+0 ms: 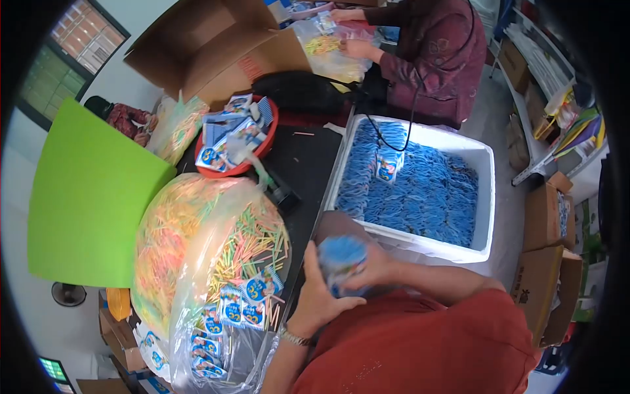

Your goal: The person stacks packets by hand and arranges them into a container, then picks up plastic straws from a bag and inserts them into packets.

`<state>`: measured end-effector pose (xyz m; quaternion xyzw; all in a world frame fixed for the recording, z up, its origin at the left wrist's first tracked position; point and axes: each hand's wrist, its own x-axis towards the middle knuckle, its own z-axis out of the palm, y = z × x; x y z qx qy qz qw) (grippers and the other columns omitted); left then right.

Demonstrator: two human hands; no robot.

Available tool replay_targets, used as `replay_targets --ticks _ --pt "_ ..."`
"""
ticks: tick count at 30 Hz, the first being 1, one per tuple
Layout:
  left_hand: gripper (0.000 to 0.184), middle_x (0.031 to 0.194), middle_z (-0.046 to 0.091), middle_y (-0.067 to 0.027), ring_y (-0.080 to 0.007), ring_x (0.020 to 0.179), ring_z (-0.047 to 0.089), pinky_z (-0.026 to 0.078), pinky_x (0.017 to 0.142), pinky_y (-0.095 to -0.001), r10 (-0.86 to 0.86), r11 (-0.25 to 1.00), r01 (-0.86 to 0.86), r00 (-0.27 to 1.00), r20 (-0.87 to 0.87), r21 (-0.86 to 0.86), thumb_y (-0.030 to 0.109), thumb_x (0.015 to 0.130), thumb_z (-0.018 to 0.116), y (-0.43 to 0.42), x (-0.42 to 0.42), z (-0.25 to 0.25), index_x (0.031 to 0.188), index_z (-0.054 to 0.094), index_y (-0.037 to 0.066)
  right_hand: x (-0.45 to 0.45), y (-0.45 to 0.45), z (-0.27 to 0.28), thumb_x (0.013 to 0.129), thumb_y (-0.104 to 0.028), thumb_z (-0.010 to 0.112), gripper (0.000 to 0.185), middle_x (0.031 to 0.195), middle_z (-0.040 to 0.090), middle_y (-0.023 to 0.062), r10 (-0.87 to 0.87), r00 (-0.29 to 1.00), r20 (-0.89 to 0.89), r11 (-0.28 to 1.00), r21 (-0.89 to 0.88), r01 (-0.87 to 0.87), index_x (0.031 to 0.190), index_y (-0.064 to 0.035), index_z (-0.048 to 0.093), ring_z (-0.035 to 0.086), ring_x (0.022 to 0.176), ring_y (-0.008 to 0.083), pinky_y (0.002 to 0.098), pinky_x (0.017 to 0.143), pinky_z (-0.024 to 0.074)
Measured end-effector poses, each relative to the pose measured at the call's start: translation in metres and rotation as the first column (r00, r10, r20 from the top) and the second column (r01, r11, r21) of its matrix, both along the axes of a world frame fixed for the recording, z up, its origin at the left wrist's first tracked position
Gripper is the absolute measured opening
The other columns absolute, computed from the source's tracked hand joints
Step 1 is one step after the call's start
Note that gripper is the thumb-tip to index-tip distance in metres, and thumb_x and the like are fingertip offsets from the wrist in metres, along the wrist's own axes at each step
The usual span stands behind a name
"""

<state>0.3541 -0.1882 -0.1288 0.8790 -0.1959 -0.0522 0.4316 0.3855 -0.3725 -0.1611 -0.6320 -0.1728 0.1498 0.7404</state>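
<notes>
Right of the clear plastic bag of pastel sticks (203,240), our left hand (315,292) and right hand (377,264) were clasped around a blurred bundle of blue-and-white plastic packets (342,252), near the rectangular white foam box (487,197). We judged a loose, uneven squeeze could spill packets. Blue ends faced up; the long axis seemed upright, though blur left us unsure.
</notes>
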Motion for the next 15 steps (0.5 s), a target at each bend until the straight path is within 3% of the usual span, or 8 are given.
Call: replay_targets --ticks 1,4,6,10,12,13,14,15 --pt "0.133 0.113 0.052 -0.0186 -0.0278 0.101 0.057 0.048 0.085 -0.0350 0.012 1.000 -0.014 0.992 -0.123 -0.019 0.027 0.050 0.093 -0.012 0.008 -0.004 0.146 0.005 0.004 0.010 -0.027 -0.019 0.065 -0.014 0.081 0.062 0.107 0.063 0.0044 -0.109 0.988 -0.112 0.994 0.020 0.112 0.119 -0.0058 0.052 0.061 0.091 0.0144 0.0310 0.083 0.0510" --pt "0.112 0.102 0.058 -0.0139 -0.0220 0.089 0.060 0.050 0.077 -0.0313 0.032 0.999 -0.032 0.999 0.025 -0.001 0.020 0.058 0.088 -0.015 0.017 -0.008 0.145 0.020 0.004 0.062 -0.118 -0.103 0.065 -0.016 0.082 0.061 0.101 0.065 0.0073 -0.487 0.808 -0.332 0.873 -0.203 0.443 0.117 -0.0040 0.052 0.062 0.087 0.0143 0.0297 0.080 0.0509" --pt "0.075 0.092 0.063 -0.0106 -0.0176 0.083 0.062 0.050 0.074 -0.0288 0.167 0.984 -0.166 0.986 0.010 -0.065 0.009 0.069 0.079 -0.004 0.014 -0.007 0.134 0.043 0.001 0.097 -0.155 -0.220 0.067 -0.015 0.081 0.057 0.097 0.066 0.0080 -0.802 0.594 0.065 0.557 -0.278 0.783 0.114 -0.0029 0.052 0.062 0.084 0.0142 0.0298 0.076 0.0512" --pt "0.047 0.084 0.065 -0.0069 -0.0118 0.076 0.062 0.050 0.070 -0.0252 0.434 0.900 -0.429 0.899 0.063 -0.079 0.000 0.078 0.067 0.049 -0.009 -0.025 0.123 0.054 0.002 0.170 -0.151 -0.287 0.065 -0.019 0.082 0.058 0.096 0.065 0.0088 -0.795 0.606 -0.029 0.605 -0.131 0.786 0.112 -0.0029 0.051 0.062 0.083 0.0155 0.0317 0.076 0.0509" --pt "0.039 0.086 0.065 -0.0057 -0.0101 0.077 0.061 0.048 0.069 -0.0236 0.569 0.819 -0.567 0.822 -0.002 -0.094 0.000 0.081 0.065 0.066 -0.028 -0.020 0.119 0.057 0.002 0.212 -0.135 -0.373 0.060 -0.040 0.083 0.079 0.102 0.064 0.0178 -0.813 0.494 0.309 0.358 -0.404 0.842 0.123 -0.0048 0.050 0.063 0.092 0.0339 0.0434 0.081 0.0499" --pt "0.036 0.086 0.064 -0.0050 -0.0096 0.077 0.060 0.048 0.069 -0.0231 0.655 0.756 -0.654 0.756 0.003 -0.031 0.001 0.081 0.065 0.085 -0.045 -0.025 0.116 0.058 0.002 0.210 -0.117 -0.311 0.061 -0.046 0.080 0.082 0.109 0.062 0.0183 -0.507 0.369 0.779 -0.088 -0.472 0.877 0.128 -0.0082 0.049 0.060 0.099 0.0379 0.0465 0.082 0.0492" --pt "0.027 0.085 0.063 -0.0034 -0.0080 0.076 0.058 0.047 0.069 -0.0223 0.719 0.694 -0.718 0.693 0.051 -0.041 0.004 0.083 0.066 0.100 -0.060 -0.030 0.109 0.062 0.001 0.213 -0.109 -0.260 0.062 -0.049 0.077 0.081 0.115 0.060 0.0164 -0.691 0.626 0.362 0.082 -0.821 0.566 0.127 -0.0086 0.051 0.058 0.103 0.0348 0.0449 0.085 0.0486" --pt "0.025 0.083 0.062 -0.0028 -0.0075 0.075 0.057 0.047 0.068 -0.0221 0.793 0.609 -0.792 0.608 0.037 -0.044 0.007 0.083 0.067 0.114 -0.077 -0.027 0.107 0.063 0.001 0.223 -0.121 -0.298 0.065 -0.050 0.075 0.082 0.118 0.059 0.0155 -0.639 0.655 0.403 0.071 -0.817 0.572 0.129 -0.0074 0.048 0.058 0.104 0.0324 0.0442 0.087 0.0484"
